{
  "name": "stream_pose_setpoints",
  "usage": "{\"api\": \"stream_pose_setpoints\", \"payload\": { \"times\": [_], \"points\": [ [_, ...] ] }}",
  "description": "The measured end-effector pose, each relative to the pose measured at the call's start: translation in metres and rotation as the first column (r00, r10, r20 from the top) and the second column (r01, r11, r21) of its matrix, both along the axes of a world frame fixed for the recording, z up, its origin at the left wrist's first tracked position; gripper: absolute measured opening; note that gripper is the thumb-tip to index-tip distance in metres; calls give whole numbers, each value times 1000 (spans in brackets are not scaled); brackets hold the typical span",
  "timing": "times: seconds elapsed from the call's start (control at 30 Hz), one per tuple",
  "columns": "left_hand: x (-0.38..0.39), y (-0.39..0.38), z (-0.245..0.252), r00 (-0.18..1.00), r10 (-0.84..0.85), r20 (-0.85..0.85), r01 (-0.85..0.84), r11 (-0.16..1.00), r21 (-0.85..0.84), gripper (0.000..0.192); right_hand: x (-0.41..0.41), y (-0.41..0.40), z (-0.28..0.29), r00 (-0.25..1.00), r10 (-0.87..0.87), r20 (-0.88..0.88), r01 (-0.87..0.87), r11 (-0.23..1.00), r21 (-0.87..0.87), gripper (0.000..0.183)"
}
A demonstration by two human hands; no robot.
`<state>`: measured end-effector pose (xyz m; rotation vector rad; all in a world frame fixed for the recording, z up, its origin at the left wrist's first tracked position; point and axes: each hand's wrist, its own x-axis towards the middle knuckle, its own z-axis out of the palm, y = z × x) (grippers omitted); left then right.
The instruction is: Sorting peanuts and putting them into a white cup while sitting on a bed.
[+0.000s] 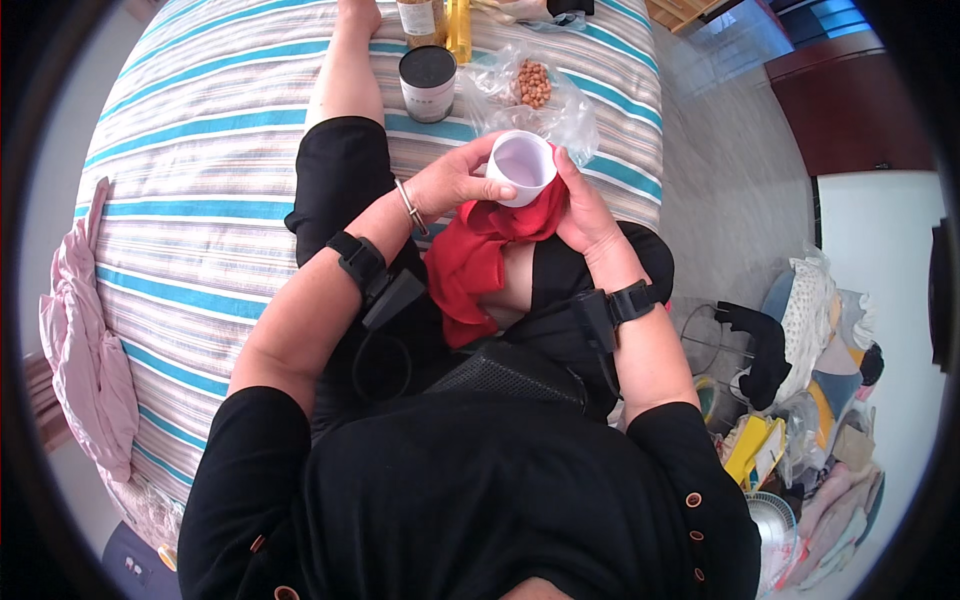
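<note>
A white plastic jar (523,166), its mouth turned up toward me and nothing visible inside, is held above my lap. My left hand (455,182) grips it from the left, thumb along the near rim. On the other side my right hand (581,201) presses a red cloth (472,259) against the jar's wall. The cloth hangs down over my bent leg. Just beyond the jar, an opened clear plastic bag (574,124) holds a pile of brown nuts or beans (534,84). A canister with a black lid (427,84) stands left of the bag.
I sit on a bed with a striped sheet (202,247). Farther off are a labelled jar (420,21) and a yellow package (459,30). A pink garment (82,337) lies at the left edge. Clothes and bags (817,390) are heaped on the floor at right.
</note>
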<state>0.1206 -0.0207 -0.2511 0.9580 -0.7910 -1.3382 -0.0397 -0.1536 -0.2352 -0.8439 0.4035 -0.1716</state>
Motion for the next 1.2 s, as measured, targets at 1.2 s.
{"api": "stream_pose_setpoints", "payload": {
  "times": [1.2],
  "points": [
    [2,2,0,984,-117,-134,106,990,-88,79,-5,-3,-5,995,96,6,-96,995,12,59]
  ]
}}
